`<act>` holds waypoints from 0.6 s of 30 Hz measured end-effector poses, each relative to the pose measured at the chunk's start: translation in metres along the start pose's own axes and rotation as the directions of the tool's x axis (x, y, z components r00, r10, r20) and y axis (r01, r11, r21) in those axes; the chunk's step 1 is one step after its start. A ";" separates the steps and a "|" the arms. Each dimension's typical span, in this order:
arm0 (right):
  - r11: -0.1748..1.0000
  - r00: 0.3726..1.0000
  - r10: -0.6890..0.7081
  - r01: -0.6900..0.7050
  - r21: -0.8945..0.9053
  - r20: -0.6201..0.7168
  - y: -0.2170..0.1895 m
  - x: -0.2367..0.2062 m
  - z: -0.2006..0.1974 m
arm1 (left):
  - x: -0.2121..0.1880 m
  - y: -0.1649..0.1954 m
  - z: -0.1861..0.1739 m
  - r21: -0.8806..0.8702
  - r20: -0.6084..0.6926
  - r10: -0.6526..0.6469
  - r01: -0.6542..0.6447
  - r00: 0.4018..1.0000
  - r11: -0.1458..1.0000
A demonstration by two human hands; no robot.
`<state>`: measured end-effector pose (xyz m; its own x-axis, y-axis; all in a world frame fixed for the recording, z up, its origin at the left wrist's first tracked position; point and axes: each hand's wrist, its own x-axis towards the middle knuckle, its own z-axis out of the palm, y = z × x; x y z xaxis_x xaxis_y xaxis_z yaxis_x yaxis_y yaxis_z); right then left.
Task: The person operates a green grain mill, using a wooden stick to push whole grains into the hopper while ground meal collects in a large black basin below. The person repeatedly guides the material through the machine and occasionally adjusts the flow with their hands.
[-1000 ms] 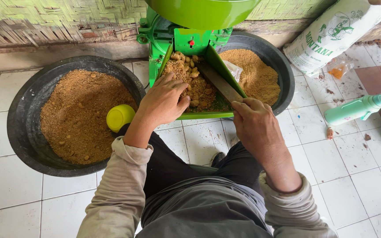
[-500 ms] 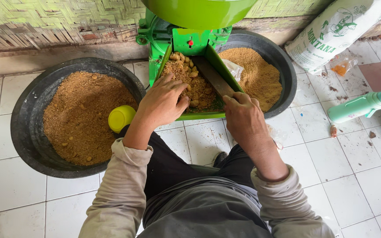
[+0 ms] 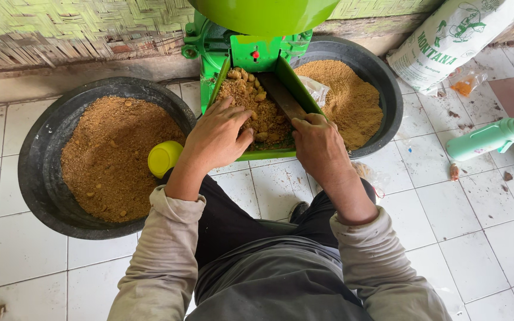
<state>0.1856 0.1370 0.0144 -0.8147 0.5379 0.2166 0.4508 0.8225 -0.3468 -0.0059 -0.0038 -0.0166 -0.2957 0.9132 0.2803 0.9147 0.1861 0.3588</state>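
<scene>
A green machine [image 3: 251, 50] with a round hopper [image 3: 263, 15] stands by the wall. Its sloped green tray [image 3: 269, 156] is filled with lumpy brown meal [image 3: 251, 98]. My left hand [image 3: 218, 139] lies on the lumps at the tray's near left, fingers spread and holding nothing. My right hand [image 3: 319, 148] is at the tray's near right. It is closed around the end of a flat wooden stick [image 3: 284, 98] that runs up the tray's right side.
A black basin [image 3: 37, 172] of brown meal with a yellow cup [image 3: 163, 157] at its rim sits at my left. A second black basin [image 3: 388, 89] of meal is behind the tray. A white sack [image 3: 447, 41] and a teal bottle [image 3: 489, 138] lie on the tiles at right.
My right hand has moved left and up to the tray's edge, pushing the stick further in. My left hand has stayed on the lumps.
</scene>
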 end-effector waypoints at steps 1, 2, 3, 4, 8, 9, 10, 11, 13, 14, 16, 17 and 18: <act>1.000 1.000 0.002 -0.002 0.005 0.003 0.000 0.001 0.000 | 0.000 0.000 0.000 0.000 0.000 0.002 -0.002 1.000 1.000; 1.000 1.000 -0.005 0.005 0.006 -0.003 0.000 0.002 0.000 | 0.000 -0.001 0.001 -0.001 -0.001 0.003 -0.003 1.000 1.000; 1.000 1.000 -0.013 0.013 0.008 -0.008 -0.001 0.001 0.000 | 0.000 -0.001 0.001 -0.002 -0.001 0.003 -0.003 1.000 1.000; 1.000 1.000 -0.022 0.022 0.008 -0.012 -0.001 0.001 -0.001 | 0.000 -0.001 0.001 -0.008 0.001 -0.002 0.002 1.000 1.000; 0.991 0.976 -0.127 0.120 -0.052 -0.177 -0.004 -0.012 -0.018 | 0.001 -0.002 0.002 -0.005 0.005 -0.008 0.008 1.000 1.000; 0.987 0.965 -0.153 0.140 -0.073 -0.212 -0.005 -0.018 -0.026 | 0.001 -0.002 0.003 -0.002 0.008 -0.007 0.007 1.000 1.000; 0.983 0.953 -0.177 0.158 -0.094 -0.247 -0.008 -0.023 -0.035 | 0.000 -0.002 0.003 0.001 0.007 -0.001 0.001 1.000 1.000; 0.971 0.938 -0.227 0.200 -0.128 -0.262 -0.009 -0.030 -0.047 | 0.000 -0.002 0.003 0.005 0.004 0.006 -0.006 1.000 1.000; 0.964 0.932 -0.248 0.211 -0.160 -0.265 -0.014 -0.044 -0.072 | 0.000 -0.003 0.004 0.009 -0.001 0.015 -0.015 1.000 1.000; 0.970 0.942 -0.219 0.183 -0.159 -0.253 -0.016 -0.052 -0.084 | 0.000 -0.003 0.004 0.010 -0.003 0.017 -0.017 1.000 1.000; 0.976 0.954 -0.184 0.149 -0.161 -0.235 -0.022 -0.059 -0.097 | 0.001 -0.003 0.004 0.014 -0.017 0.024 -0.024 1.000 1.000; 0.977 0.959 -0.175 0.140 -0.163 -0.223 -0.023 -0.059 -0.100 | 0.001 -0.003 0.005 0.013 -0.023 0.027 -0.027 0.999 1.000; 0.978 0.964 -0.164 0.130 -0.164 -0.212 -0.023 -0.058 -0.099 | 0.001 -0.003 0.005 0.012 -0.028 0.031 -0.031 0.999 0.999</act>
<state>0.2587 0.1047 0.1005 -0.7817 0.4228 0.4585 0.3949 0.9045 -0.1609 -0.0072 -0.0021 -0.0217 -0.2747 0.9081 0.3159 0.9265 0.1622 0.3395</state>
